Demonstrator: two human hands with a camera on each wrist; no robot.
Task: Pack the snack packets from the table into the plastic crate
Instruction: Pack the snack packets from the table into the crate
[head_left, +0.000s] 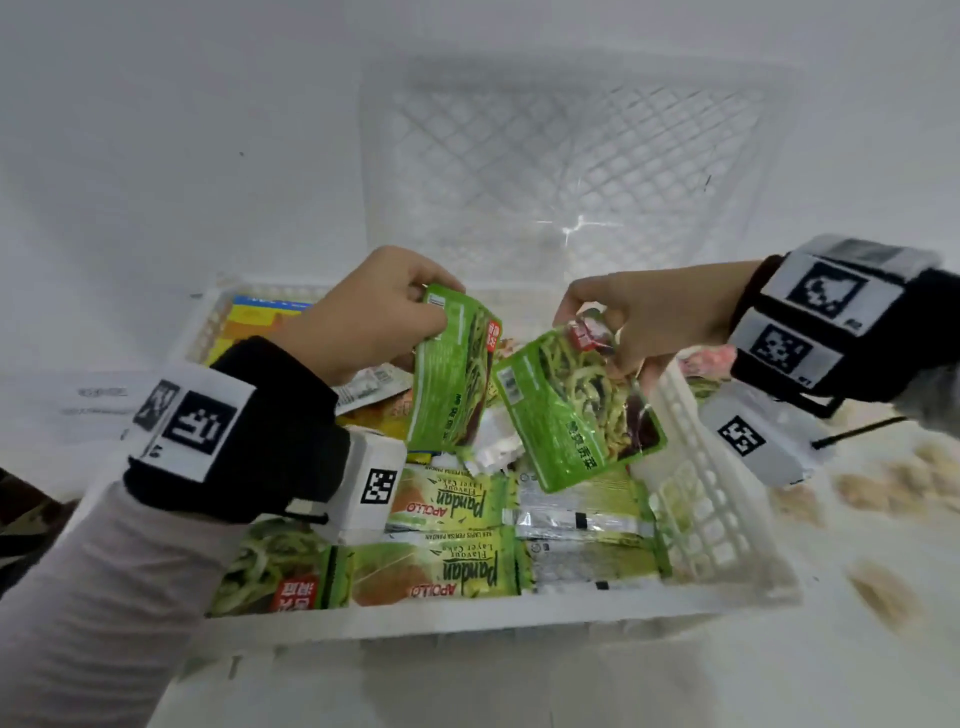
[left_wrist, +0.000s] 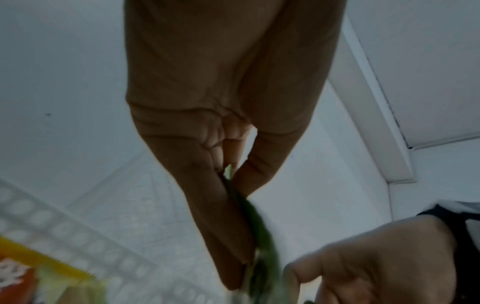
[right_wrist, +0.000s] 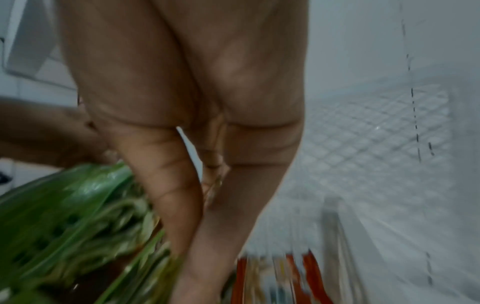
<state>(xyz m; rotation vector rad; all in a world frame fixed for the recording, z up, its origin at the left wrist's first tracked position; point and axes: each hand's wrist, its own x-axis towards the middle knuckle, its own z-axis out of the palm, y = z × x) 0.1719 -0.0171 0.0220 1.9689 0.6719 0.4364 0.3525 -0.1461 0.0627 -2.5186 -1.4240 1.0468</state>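
Observation:
A white plastic crate (head_left: 467, 618) sits in front of me, holding several packets, among them two green Pandan cake packets (head_left: 447, 501) and a silver packet (head_left: 582, 519). My left hand (head_left: 431, 306) pinches the top edge of a green noodle snack packet (head_left: 452, 364) that hangs upright over the crate's middle. My right hand (head_left: 587, 325) pinches the top corner of a second green noodle packet (head_left: 576, 410), tilted above the crate's right side. In the left wrist view the first green packet (left_wrist: 249, 216) shows edge-on between thumb and fingers. The right wrist view shows the second green packet (right_wrist: 78, 216) blurred.
A second white lattice crate or lid (head_left: 571, 156) stands upright behind the crate. A yellow packet (head_left: 249, 322) lies in the crate's back left corner. A pink packet (head_left: 711, 358) lies just outside the right wall (head_left: 696, 483). Papers (head_left: 98, 405) lie at the left.

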